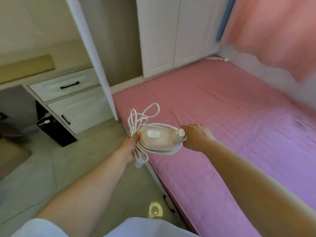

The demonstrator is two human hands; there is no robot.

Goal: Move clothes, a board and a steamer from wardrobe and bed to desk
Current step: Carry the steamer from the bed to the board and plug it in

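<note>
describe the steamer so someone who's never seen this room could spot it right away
Start at the big pink quilted bed and go to its near left corner, by the beige floor. There both hands hold a small pale pink handheld steamer: the left hand grips its rounded end with the looped white cord, the right hand its knobbed end. Nothing else nearby trails a cord.

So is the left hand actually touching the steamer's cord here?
Touching. The head view shows the left hand closed around the bunched cord against the steamer, with no gap.
</note>
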